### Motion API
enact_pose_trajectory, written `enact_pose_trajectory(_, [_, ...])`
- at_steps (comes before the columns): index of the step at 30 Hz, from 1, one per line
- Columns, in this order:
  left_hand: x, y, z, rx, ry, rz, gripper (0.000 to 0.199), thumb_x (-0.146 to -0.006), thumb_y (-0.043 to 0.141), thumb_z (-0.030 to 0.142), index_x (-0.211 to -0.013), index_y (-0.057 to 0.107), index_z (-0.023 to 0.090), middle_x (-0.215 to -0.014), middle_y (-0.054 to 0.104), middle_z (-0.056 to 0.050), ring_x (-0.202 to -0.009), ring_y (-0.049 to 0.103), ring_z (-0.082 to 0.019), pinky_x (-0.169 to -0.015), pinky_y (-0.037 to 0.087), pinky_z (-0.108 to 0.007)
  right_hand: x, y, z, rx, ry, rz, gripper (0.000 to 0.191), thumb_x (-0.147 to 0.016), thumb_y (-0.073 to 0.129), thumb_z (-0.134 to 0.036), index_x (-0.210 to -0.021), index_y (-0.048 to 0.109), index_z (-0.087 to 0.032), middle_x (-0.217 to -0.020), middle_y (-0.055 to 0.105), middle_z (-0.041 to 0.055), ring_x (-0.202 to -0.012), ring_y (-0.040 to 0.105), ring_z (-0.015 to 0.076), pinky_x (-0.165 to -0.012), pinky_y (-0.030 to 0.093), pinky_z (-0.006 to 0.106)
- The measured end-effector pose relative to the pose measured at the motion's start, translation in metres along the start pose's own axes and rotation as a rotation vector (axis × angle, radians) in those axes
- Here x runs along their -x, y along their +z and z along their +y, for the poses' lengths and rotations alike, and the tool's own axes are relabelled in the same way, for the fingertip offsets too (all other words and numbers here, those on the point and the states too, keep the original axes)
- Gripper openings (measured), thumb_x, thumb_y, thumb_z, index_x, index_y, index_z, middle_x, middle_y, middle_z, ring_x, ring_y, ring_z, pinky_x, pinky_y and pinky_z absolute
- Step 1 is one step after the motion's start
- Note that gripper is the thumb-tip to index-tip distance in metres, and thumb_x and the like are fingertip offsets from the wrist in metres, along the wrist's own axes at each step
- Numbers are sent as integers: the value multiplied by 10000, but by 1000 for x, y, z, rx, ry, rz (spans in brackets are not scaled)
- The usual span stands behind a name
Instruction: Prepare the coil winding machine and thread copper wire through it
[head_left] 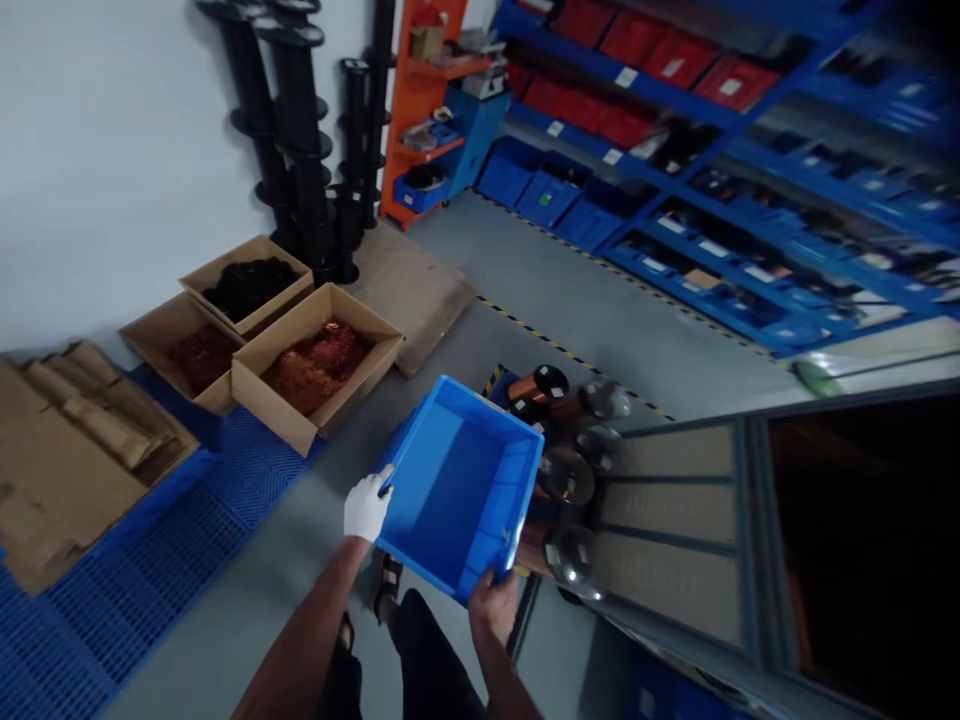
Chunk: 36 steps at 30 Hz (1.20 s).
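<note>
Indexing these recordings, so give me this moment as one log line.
left hand: gloved, gripping left rim of blue bin | right hand: bare, gripping its near right corner | around: open cardboard boxes left, spools right

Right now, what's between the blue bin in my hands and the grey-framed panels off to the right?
In the head view, a cluster of spools, some copper-coloured, stands between the blue bin and the grey-framed panels.

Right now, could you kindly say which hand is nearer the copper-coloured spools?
Right hand, just left of the spools; white-gloved left hand, farther left, across the blue plastic bin.
</note>
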<state>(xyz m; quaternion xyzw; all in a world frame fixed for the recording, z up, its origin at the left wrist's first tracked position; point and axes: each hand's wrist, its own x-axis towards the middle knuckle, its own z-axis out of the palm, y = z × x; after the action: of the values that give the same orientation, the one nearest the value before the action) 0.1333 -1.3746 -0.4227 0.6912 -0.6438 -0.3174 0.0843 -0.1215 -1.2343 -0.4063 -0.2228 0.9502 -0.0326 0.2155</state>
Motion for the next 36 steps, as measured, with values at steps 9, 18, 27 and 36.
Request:
enact_pose_trajectory(9, [-205,-17,106,155,21,-18,529,-1078,593,305,-1607,608,321,-1428,735,-66,-1281,705,-232,-1045,536,-285,-157,-23,-145,-122,95,31,542,-1099,354,-408,-1577,492,-192,-1499,674,231,-1314,721,351,-1028,581,442])
enact_pose_trajectory(18, [-421,-20,223,121,76,-9,514,-1072,604,342,-1585,629,342,-1533,705,-28,-1351,698,-248,-1122,551,-322,-317,-59,-295,-211,168,119,472,-1101,388,-348,-1528,537,-211,-1463,690,186,-1217,749,309,-979,586,398])
enact_pose_trajectory(27, [-621,-11,338,138,114,-47,532,-1061,613,315,-1592,623,340,-1562,688,-13,-1394,681,-242,-1208,519,-335,-482,-97,-424,-230,219,167,452,-1081,436,-319,-1487,586,-189,-1420,716,191,-1159,768,316,-964,598,407])
enact_pose_trajectory(36, [-814,10,478,57,204,-122,511,-1085,605,360,-1594,624,389,-1467,739,-27,-1261,728,-229,-1052,553,-301,-650,-144,-536,-222,336,177,443,-1088,445,-335,-1491,563,-195,-1427,717,205,-1191,764,339,-970,597,423])
